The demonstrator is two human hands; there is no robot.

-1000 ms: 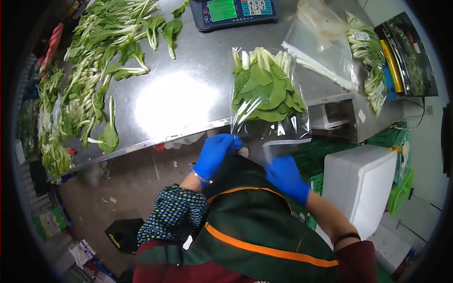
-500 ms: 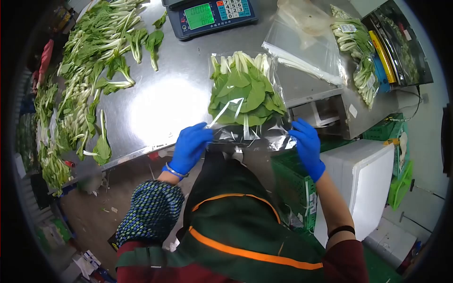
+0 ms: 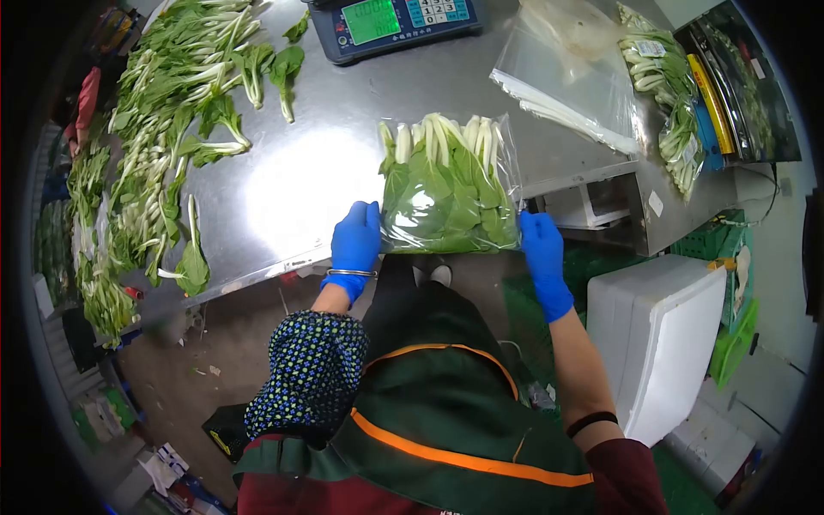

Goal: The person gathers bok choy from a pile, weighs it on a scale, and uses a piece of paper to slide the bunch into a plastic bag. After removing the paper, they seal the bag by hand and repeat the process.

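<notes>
Bag [image 3: 448, 193] moved nearer (btwn hands [image 3: 355, 245] [image 3: 544, 262]).

Light from above burns a white patch into the metal table [image 3: 318, 180] and leaves small glints on the plastic bag [image 3: 451, 184]. The scale screen [image 3: 371, 21] glows green, its digits hard to read. The floor [image 3: 232, 343] lies dim. Wide-angle distortion bends shapes towards the edges, where corners fade to black.

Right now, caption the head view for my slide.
Blue-gloved hands hold a bag of greens at the edge of a table.
</notes>
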